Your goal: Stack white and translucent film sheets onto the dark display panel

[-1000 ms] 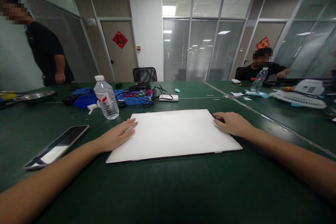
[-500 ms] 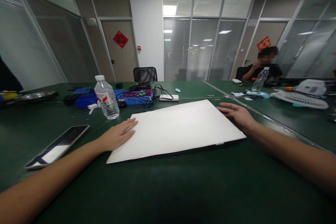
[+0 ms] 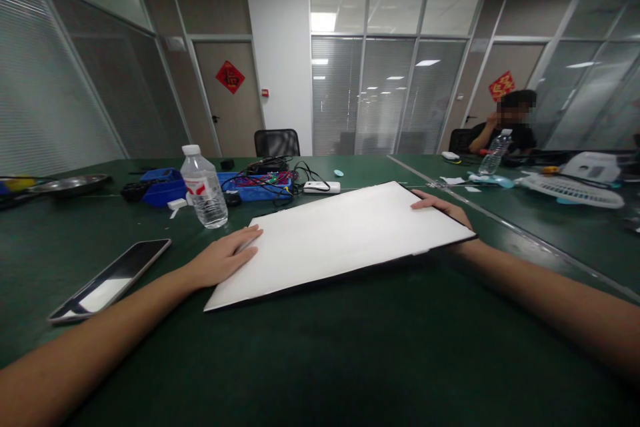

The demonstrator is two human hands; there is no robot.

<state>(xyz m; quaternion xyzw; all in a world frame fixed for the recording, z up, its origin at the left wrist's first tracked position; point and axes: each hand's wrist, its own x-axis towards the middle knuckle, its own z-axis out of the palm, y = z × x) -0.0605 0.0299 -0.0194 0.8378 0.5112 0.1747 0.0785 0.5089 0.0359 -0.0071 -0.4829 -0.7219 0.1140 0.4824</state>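
A large flat white panel with a dark underside lies tilted on the green table. Its right edge is raised off the table while its left edge rests down. My left hand lies flat with fingers stretched out on the panel's left edge. My right hand grips the panel's raised right edge, mostly hidden behind it, with fingertips showing over the top.
A water bottle stands beyond the left hand. A phone lies at the left. Blue trays with cables sit further back. A seated person works at the far right beside a second bottle and a white device.
My right hand has lifted the panel's right edge higher, tilting it up from flat. My left hand stayed in place. A standing person at the left has left the view.
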